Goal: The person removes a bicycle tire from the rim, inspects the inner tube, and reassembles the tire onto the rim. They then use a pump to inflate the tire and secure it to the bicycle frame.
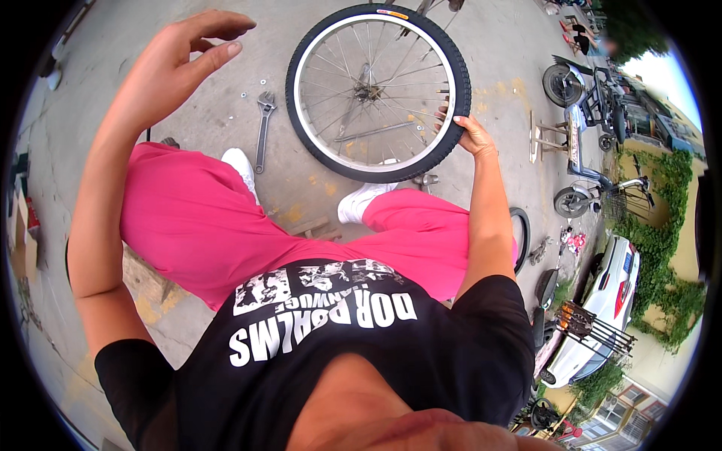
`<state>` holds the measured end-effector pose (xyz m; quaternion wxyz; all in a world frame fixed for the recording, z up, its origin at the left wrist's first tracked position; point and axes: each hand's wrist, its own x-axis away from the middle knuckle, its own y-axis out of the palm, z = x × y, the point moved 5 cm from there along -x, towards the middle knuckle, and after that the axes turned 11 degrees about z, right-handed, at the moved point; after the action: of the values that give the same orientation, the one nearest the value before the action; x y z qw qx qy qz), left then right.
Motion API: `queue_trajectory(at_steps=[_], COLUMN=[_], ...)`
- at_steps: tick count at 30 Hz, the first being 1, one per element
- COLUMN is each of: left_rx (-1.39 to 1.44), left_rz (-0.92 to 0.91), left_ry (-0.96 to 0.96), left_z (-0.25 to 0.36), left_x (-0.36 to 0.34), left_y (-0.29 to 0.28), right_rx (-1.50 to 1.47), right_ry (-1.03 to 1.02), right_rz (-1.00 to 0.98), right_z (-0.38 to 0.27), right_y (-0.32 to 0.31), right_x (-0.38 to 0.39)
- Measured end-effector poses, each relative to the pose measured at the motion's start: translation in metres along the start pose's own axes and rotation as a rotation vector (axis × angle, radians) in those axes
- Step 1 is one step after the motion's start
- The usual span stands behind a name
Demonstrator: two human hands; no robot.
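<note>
A bicycle wheel (367, 92) with a black knobby tyre, silver rim and thin spokes is in front of me, above my white shoes. At its lower right edge, my right hand (470, 136) grips the tyre, thumb on the near side and fingertips showing between the spokes. Raised at the upper left, my left hand (197, 64) is apart from the wheel, its fingers stretched out and the thumb spread from them, with nothing held. An adjustable wrench (263, 134) lies on the ground left of the wheel. Small nuts (244, 95) lie by its jaw.
Below the wheel, a metal part (426, 180) lies near my right shoe. A black tyre (521, 239) stands beside my right leg. To the right are a wooden stool (553, 137), a scooter (580, 161) and a white car (613, 297). A cardboard box (22, 237) sits far left.
</note>
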<state>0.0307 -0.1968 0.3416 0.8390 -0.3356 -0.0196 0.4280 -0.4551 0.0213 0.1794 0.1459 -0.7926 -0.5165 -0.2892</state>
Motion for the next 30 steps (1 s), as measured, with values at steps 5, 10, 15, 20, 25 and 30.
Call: queue_trajectory(at_steps=[5, 10, 15, 20, 25, 30], left_rx=[0.034, 0.119, 0.091, 0.125, 0.222, 0.180], left_rz=[-0.056, -0.066, -0.083, -0.018, 0.065, 0.001], left_ry=[0.028, -0.013, -0.026, -0.025, -0.077, -0.125], left_z=[0.009, -0.004, -0.014, -0.025, 0.023, 0.005], left_x=[0.003, 0.004, 0.007, 0.009, 0.006, 0.012], left_y=[0.001, 0.005, -0.004, -0.006, 0.009, -0.006], right_rx=[-0.039, -0.037, -0.034, -0.034, -0.065, -0.062], right_ry=[-0.026, -0.043, -0.017, -0.062, -0.044, -0.055], right_rz=[-0.038, -0.013, -0.058, -0.063, -0.033, -0.028], right_z=[0.004, 0.006, 0.004, 0.000, 0.012, 0.004], right_y=[-0.003, -0.005, -0.004, 0.001, -0.016, 0.008], right_x=[0.000, 0.003, -0.003, -0.003, -0.007, -0.004])
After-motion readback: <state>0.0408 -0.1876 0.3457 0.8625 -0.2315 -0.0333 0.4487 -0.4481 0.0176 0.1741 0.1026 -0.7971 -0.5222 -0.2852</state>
